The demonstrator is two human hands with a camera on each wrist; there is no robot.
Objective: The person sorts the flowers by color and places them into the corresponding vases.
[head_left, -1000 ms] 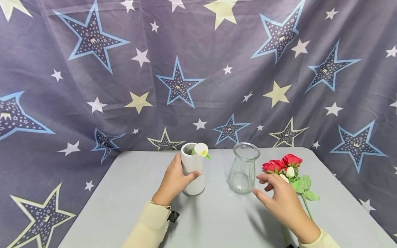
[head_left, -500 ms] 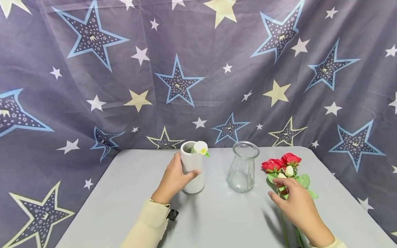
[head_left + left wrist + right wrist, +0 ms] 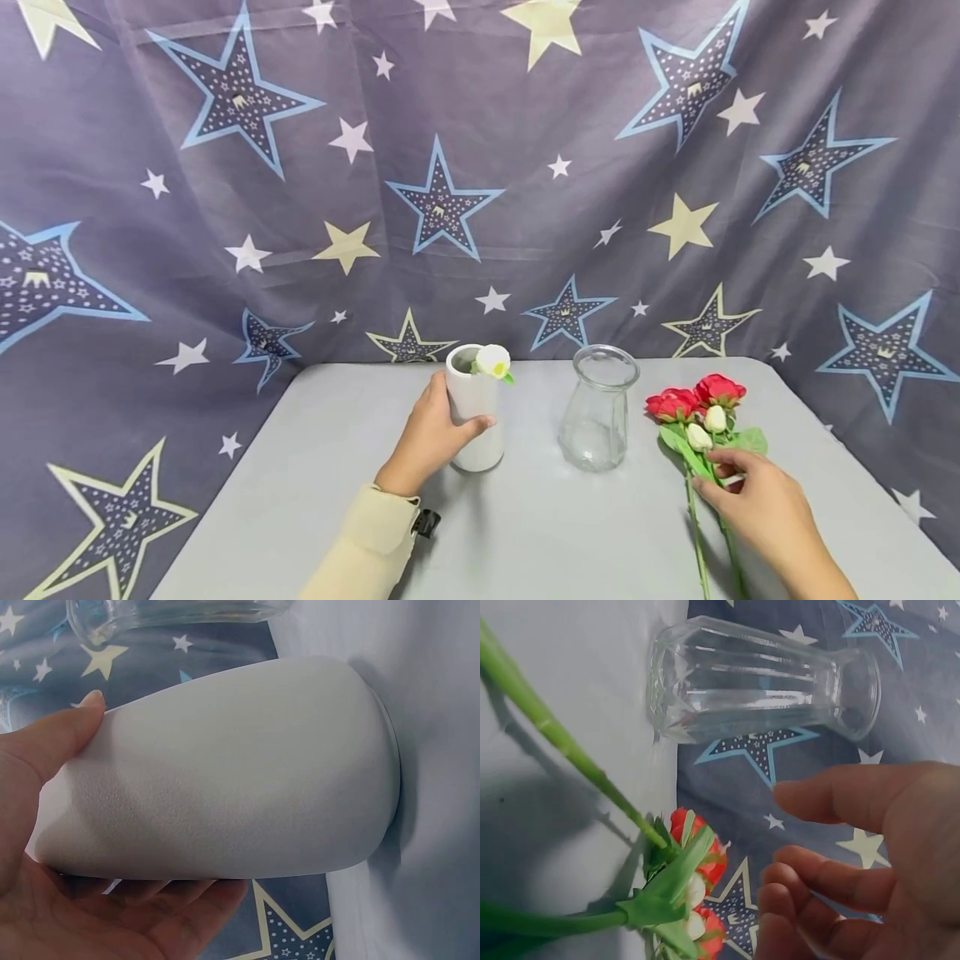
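Note:
My left hand (image 3: 426,437) grips a white cylindrical vase (image 3: 471,395) around its side, thumb in front and fingers behind. The vase stands upright on the table, and the left wrist view shows its base (image 3: 375,772) against the surface. A white flower (image 3: 492,361) with a yellow centre leans out over its rim; its stem is hidden inside. My right hand (image 3: 772,512) hovers over the stems of the flowers lying at the right, thumb and fingers apart with nothing between them. Those are red blooms (image 3: 675,404) and white buds (image 3: 699,437) with green leaves.
A clear glass vase (image 3: 596,429) with a flared rim stands between the white vase and the flowers. Behind the grey-covered table (image 3: 555,542) hangs a dark curtain (image 3: 517,217) printed with stars.
My right hand has moved right and toward me, from beside the glass vase to over the flower stems. The left hand keeps its hold on the white vase.

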